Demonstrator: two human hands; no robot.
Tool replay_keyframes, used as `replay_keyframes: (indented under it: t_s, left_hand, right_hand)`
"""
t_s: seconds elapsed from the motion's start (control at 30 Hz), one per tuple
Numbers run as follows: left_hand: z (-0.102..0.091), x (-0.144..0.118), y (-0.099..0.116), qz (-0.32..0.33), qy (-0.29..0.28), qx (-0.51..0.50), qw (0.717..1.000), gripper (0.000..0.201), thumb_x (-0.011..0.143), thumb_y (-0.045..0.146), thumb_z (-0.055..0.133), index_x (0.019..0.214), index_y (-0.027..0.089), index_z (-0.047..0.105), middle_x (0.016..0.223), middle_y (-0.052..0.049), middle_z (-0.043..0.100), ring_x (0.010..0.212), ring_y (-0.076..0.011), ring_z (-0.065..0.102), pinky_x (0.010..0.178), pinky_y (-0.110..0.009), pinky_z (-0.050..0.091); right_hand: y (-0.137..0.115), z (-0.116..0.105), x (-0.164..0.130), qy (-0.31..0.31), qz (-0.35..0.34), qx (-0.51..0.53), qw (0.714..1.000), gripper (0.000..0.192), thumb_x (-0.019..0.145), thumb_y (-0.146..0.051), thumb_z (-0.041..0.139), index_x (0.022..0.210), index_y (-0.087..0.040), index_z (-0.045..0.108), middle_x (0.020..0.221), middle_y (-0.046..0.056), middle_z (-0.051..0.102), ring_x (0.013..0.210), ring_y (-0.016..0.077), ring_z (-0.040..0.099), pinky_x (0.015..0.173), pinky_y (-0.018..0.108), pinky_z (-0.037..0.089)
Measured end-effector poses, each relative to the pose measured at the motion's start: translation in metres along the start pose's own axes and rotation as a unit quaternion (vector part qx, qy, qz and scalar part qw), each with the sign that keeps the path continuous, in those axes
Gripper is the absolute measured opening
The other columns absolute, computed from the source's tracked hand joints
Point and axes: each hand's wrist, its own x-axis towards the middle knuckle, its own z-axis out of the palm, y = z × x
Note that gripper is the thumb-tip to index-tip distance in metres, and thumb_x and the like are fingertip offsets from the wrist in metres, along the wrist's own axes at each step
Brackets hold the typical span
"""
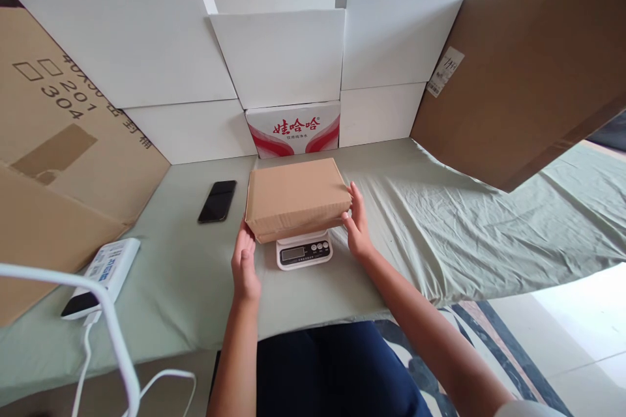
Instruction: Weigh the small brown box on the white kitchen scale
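Observation:
A closed brown cardboard box point(293, 197) lies flat on a small white digital scale point(304, 251), covering most of it so only the display and buttons show. My left hand point(244, 265) has its fingertips at the box's near-left corner, fingers straight and apart. My right hand point(357, 223) rests flat against the box's right side. Neither hand wraps around the box; both only touch its sides.
A black phone point(218, 201) lies left of the box on the green cloth point(440, 221). A white power bank point(104, 273) with a cable sits near the left. White and brown cardboard panels point(528, 78) wall the table; a red-printed carton point(293, 129) stands behind.

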Motion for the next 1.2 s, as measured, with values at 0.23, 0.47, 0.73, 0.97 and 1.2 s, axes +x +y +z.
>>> replay_keyframes:
  t_s: [0.23,0.47,0.73,0.97,1.2]
  left_hand:
    - [-0.001,0.0,-0.004,-0.011,0.011,0.01,1.0,0.092,0.087,0.081,0.053,0.156,0.02,0.055,0.161,-0.02,0.052,0.157,-0.0385,0.04,0.127,-0.053,0.033]
    - [-0.002,0.0,-0.005,-0.012,0.01,0.009,1.0,0.093,0.087,0.081,0.055,0.156,0.019,0.055,0.162,-0.02,0.052,0.157,-0.0382,0.04,0.128,-0.052,0.031]
    - [-0.003,-0.001,-0.007,-0.014,0.014,0.006,1.0,0.092,0.087,0.081,0.055,0.154,0.018,0.057,0.161,-0.021,0.052,0.156,-0.0392,0.041,0.128,-0.053,0.031]
    - [-0.004,0.0,-0.01,-0.017,0.015,0.022,1.0,0.095,0.087,0.082,0.053,0.156,0.017,0.055,0.161,-0.022,0.052,0.155,-0.0392,0.042,0.128,-0.052,0.032]
    - [-0.004,0.0,-0.013,-0.013,0.016,0.021,1.0,0.094,0.087,0.081,0.053,0.156,0.017,0.054,0.161,-0.023,0.053,0.154,-0.0398,0.043,0.128,-0.054,0.032]
  right_hand:
    - [-0.003,0.0,0.0,-0.008,0.008,-0.024,1.0,0.075,0.103,-0.069,0.038,0.168,-0.032,0.027,0.165,0.012,0.043,0.151,0.0333,0.045,0.116,0.052,0.05]
    - [-0.005,0.0,0.001,-0.011,0.01,-0.026,1.0,0.075,0.103,-0.069,0.038,0.167,-0.031,0.029,0.165,0.012,0.043,0.152,0.0337,0.044,0.117,0.053,0.049]
    - [-0.006,0.001,0.001,-0.01,0.011,-0.006,1.0,0.074,0.103,-0.069,0.042,0.166,-0.032,0.032,0.165,0.011,0.043,0.153,0.0338,0.043,0.118,0.053,0.048]
    - [-0.006,0.001,0.001,-0.01,0.012,-0.004,1.0,0.073,0.102,-0.069,0.043,0.165,-0.032,0.034,0.163,0.011,0.044,0.153,0.0348,0.043,0.118,0.055,0.046]
    - [-0.003,0.001,0.001,-0.01,0.013,0.003,1.0,0.075,0.102,-0.069,0.043,0.166,-0.032,0.031,0.165,0.011,0.043,0.153,0.0342,0.043,0.117,0.053,0.048]
